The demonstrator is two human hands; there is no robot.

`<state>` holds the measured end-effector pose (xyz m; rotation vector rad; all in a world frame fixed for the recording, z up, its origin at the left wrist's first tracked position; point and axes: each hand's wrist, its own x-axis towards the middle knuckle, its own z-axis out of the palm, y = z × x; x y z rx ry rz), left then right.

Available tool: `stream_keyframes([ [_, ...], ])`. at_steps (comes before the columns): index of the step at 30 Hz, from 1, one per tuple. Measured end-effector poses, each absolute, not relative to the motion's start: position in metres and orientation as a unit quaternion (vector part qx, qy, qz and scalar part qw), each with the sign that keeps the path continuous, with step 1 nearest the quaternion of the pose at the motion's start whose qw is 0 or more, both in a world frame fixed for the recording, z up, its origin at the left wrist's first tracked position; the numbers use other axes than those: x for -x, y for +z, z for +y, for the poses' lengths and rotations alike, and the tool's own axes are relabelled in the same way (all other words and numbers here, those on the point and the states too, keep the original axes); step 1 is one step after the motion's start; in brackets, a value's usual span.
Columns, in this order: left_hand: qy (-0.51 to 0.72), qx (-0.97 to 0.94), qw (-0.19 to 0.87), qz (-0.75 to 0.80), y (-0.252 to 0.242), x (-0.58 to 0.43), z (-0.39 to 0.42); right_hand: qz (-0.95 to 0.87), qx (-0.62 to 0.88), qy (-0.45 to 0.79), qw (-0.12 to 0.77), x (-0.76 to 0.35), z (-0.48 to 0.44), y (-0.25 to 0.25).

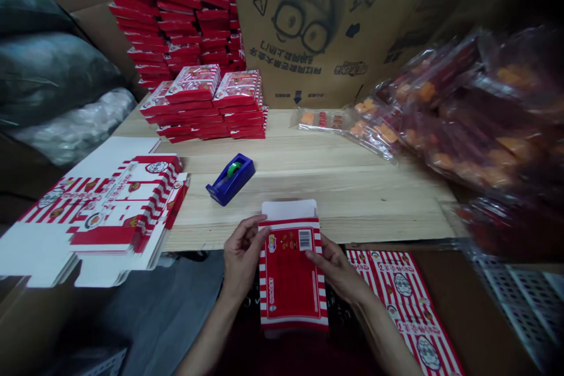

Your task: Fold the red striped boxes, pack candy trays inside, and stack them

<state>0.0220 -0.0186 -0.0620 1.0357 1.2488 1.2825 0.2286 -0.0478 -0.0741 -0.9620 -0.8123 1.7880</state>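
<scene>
Between my two hands is a red and white striped carton (291,282), its printed panel with a barcode facing up. A white flap (289,209) stands out at its far end. My left hand (243,252) grips the upper left edge, thumb on top. On the right edge, my right hand (337,267) holds the carton with its thumb on the red panel and the other fingers hidden behind it. The carton is just at the table's front edge. Beyond it on the table sits a blue tape dispenser (231,178) with a green core.
Flat unfolded cartons (127,205) are piled at the left. Behind them rise stacks of filled red boxes (176,23). A large cardboard box (326,23) stands at the back. Clear plastic packets (484,123) heap up on the right. Striped cartons (405,305) lie at lower right.
</scene>
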Motion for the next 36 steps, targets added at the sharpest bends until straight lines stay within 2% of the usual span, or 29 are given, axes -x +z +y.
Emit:
stream_keyframes([
  [3, 0.533, -0.404, 0.521, 0.53, -0.062, -0.022, -0.022, -0.343, 0.424, 0.675, 0.497, -0.226, -0.051, -0.062],
  [6, 0.548, -0.392, 0.492, 0.551, -0.062, -0.025, -0.026, -0.339, 0.451, 0.606, 0.561, -0.22, -0.054, -0.05],
  [8, 0.554, -0.39, 0.481, 0.556, -0.06, -0.027, -0.029, -0.342, 0.465, 0.583, 0.571, -0.218, -0.054, -0.047],
  [16, 0.541, -0.391, 0.511, 0.542, -0.052, -0.024, -0.034, -0.382, 0.496, 0.578, 0.524, -0.23, -0.041, -0.06],
  [21, 0.527, -0.448, 0.492, 0.528, -0.042, -0.014, -0.034, -0.389, 0.479, 0.611, 0.496, -0.235, -0.037, -0.045],
  [26, 0.522, -0.458, 0.499, 0.518, -0.035, -0.008, -0.019, -0.398, 0.475, 0.599, 0.507, -0.233, -0.031, -0.032],
  [31, 0.437, -0.507, 0.557, 0.491, -0.057, -0.003, -0.013, -0.412, 0.501, 0.584, 0.487, -0.234, -0.035, -0.057],
  [36, 0.424, -0.538, 0.533, 0.497, -0.083, -0.002, -0.02, -0.387, 0.511, 0.588, 0.493, -0.235, -0.041, -0.091],
])
